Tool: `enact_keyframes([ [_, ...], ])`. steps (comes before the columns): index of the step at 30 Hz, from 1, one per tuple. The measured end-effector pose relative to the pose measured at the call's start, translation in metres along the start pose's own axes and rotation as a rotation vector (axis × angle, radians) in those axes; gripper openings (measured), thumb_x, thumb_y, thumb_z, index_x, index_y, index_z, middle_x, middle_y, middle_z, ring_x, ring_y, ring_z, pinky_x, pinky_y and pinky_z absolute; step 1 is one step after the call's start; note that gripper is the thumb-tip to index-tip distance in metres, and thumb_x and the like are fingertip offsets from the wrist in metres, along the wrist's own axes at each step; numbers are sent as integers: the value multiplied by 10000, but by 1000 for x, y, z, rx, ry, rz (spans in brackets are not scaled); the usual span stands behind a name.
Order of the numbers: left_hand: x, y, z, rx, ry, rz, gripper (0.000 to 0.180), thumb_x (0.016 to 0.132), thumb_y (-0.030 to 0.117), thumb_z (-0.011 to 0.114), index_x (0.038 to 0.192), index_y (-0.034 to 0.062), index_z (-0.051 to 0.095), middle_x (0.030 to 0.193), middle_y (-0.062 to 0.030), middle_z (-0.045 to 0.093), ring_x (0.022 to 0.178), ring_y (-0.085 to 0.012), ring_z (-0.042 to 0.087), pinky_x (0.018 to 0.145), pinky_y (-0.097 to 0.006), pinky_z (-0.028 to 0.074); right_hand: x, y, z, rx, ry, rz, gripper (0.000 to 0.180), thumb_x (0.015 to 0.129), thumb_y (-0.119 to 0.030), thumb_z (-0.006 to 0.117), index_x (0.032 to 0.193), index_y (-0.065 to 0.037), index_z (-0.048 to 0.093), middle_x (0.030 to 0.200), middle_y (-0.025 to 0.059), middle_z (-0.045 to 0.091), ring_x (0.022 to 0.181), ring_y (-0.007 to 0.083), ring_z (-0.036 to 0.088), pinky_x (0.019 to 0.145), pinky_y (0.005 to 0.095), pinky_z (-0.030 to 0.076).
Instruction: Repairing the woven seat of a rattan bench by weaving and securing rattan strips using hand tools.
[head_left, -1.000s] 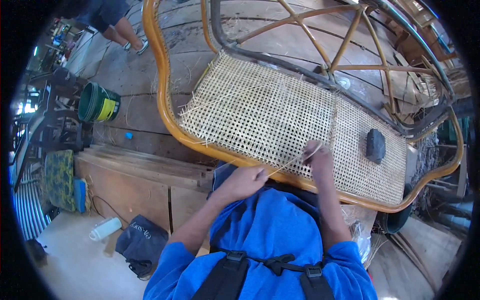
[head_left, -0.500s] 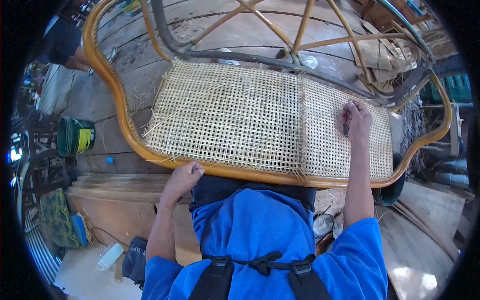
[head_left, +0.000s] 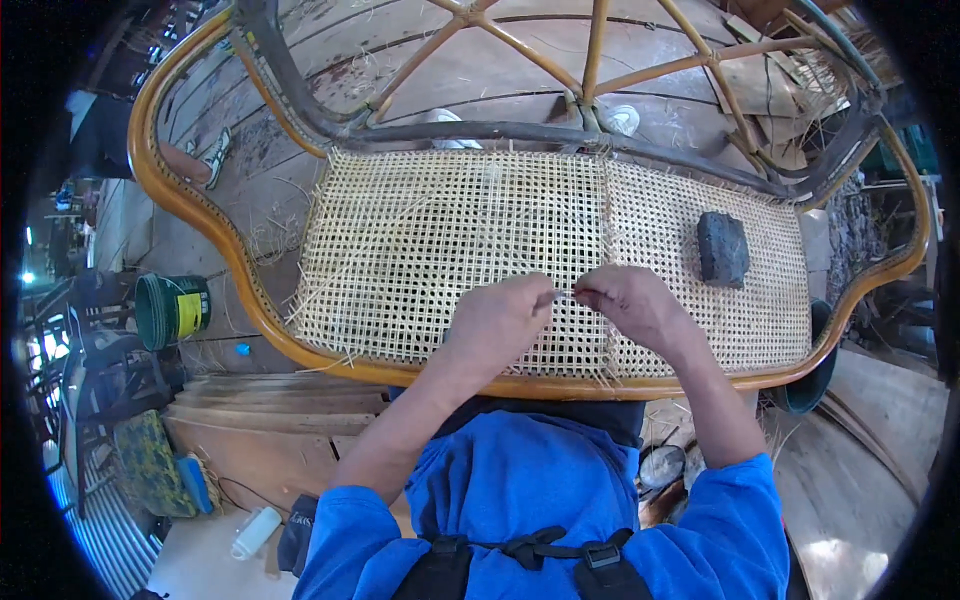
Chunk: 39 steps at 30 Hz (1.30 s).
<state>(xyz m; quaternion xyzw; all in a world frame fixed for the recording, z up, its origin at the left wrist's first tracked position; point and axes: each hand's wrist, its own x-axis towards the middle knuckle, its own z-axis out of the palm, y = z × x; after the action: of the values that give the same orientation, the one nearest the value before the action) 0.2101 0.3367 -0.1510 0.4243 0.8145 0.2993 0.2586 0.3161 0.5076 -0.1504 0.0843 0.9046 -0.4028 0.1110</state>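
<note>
Over the middle of a woven cane seat panel (head_left: 400,220), my left hand (head_left: 503,308) and my right hand (head_left: 635,303) face each other, fingertips almost meeting. Both are closed in a pinch. A small, thin, pale grey piece (head_left: 563,294) shows between the fingertips; I cannot make out its kind. Cane strands cross in an open mesh, with loose ends sticking out along the left and front edges. A curved orange-brown rattan frame (head_left: 228,240) surrounds the panel. Right of my right hand, a dark grey block (head_left: 722,250) lies on the weave.
Rattan struts (head_left: 540,55) cross beyond the seat. A green bucket (head_left: 172,308) stands on the floor at left, near a person's leg and sandal (head_left: 217,158). Wooden boards (head_left: 270,410) lie at lower left, with a white bottle (head_left: 257,532) nearby. Another dark bucket (head_left: 800,392) is partly hidden at right.
My left hand has left the front rail and my right hand the right part of the seat; they have come together over the middle. The dark block now shows fully.
</note>
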Motion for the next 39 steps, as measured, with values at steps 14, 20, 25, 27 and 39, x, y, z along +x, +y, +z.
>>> enact_keyframes([
  [14, 29, -30, 21, 55, -137, -148, 183, 806, 247, 521, 857, 85, 588, 726, -150, 609, 670, -343, 592, 602, -442, 461, 36, 47, 20, 38, -119, 54, 158, 836, -141, 548, 916, -10, 586, 834, 168, 610, 802, 309, 599, 717, 378, 468],
  [20, -72, -80, -9, 84, -49, -371, 193, 822, 252, 529, 881, 76, 584, 721, -180, 598, 695, -371, 588, 616, -444, 461, 36, 58, 8, -228, -160, 110, 109, 825, -122, 548, 858, -23, 579, 775, 155, 591, 708, 264, 581, 667, 362, 460],
  [25, -150, -113, -105, 216, 217, -834, 221, 814, 247, 559, 835, 30, 599, 665, -171, 589, 631, -305, 599, 584, -381, 447, 96, 115, -43, -313, -49, 179, 171, 812, -176, 562, 875, -18, 579, 789, 219, 571, 752, 373, 571, 664, 434, 435],
  [27, -158, -136, -118, 235, 276, -855, 241, 812, 256, 559, 826, 18, 596, 649, -160, 584, 611, -280, 598, 573, -375, 438, 123, 140, -55, -355, -33, 154, 184, 813, -186, 561, 878, -14, 577, 799, 232, 567, 765, 381, 572, 663, 440, 430],
  [39, -171, -182, -127, 72, 179, -958, 255, 798, 235, 566, 803, -19, 568, 615, -114, 547, 567, -180, 534, 555, -341, 421, 211, 212, -51, -689, 96, 409, 338, 862, -334, 480, 1057, -75, 577, 1021, 182, 607, 961, 363, 574, 780, 464, 465],
])
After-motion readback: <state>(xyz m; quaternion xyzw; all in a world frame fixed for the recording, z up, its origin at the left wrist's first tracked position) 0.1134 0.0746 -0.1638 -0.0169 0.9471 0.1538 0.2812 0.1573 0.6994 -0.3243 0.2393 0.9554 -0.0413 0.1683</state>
